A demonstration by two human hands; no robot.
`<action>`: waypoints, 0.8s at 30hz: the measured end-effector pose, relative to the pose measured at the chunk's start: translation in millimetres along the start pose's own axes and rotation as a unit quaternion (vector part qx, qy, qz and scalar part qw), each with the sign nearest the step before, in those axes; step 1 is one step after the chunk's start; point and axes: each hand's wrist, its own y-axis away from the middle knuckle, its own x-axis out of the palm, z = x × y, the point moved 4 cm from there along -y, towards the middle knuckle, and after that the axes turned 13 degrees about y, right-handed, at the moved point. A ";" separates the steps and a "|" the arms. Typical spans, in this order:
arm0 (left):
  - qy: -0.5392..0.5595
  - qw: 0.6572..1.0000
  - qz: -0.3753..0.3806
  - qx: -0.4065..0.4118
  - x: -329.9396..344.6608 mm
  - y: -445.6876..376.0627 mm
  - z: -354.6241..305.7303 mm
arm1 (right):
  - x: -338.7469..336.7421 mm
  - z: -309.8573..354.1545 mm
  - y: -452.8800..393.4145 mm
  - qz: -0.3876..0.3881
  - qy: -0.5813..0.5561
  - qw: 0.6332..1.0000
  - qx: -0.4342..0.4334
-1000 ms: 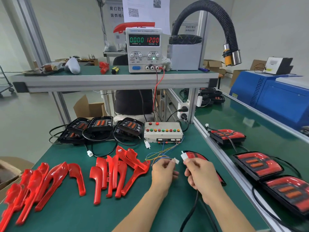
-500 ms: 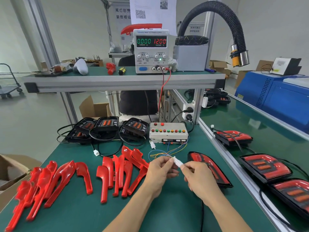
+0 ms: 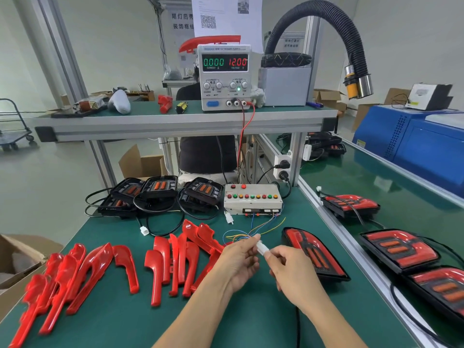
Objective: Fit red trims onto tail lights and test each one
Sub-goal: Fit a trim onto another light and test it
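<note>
Item 1, far left of the green surface [image 3: 105, 320]: loose red trims [image 3: 82, 270] in a fanned heap, unfitted. A second cluster of trims [image 3: 180, 257] lies nearer the middle.

Item 2, rear left: bare black tail lights [image 3: 155, 190] with coiled leads, no trim on them.

Item 3, middle rear: test box [image 3: 252, 199] with a row of coloured buttons; thin coloured wires [image 3: 251, 231] run forward from it. On the shelf above, power supply [image 3: 224, 76] reading 0.000 and 12.00.

Item 4, front middle: left hand [image 3: 238, 262], fingers pinching the wire end of the white connector [image 3: 261, 246].

Item 5: right hand [image 3: 291, 267], fingers curled and pinching the other half of the same connector. The two halves meet between the hands, above the surface.

Item 6, just right of the hands: tail light under test [image 3: 313, 252], red trim on, lying flat, unlit.

Item 7, far right: finished tail lights [image 3: 399, 249] on the neighbouring bench.

Handling note: judged as the plug-in step before testing. Keep both halves in line, push straight until seated, grip the plastic bodies rather than the wires.

Change note: half a second ago the halves were at the same point between the fingers; the hands have hardly shifted. A second ago they were apart, one plug in each hand.
</note>
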 end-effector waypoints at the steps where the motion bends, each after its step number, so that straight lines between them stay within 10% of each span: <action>1: -0.003 1.000 -0.004 -0.012 -0.1 -0.3 0.2 | 1.1 -0.9 1.0 -0.006 0.010 1.000 -0.002; 24: -0.080 0.990 -0.114 0.007 -13.4 -14.9 17.0 | 35.0 3.0 14.2 -0.083 0.160 0.984 0.007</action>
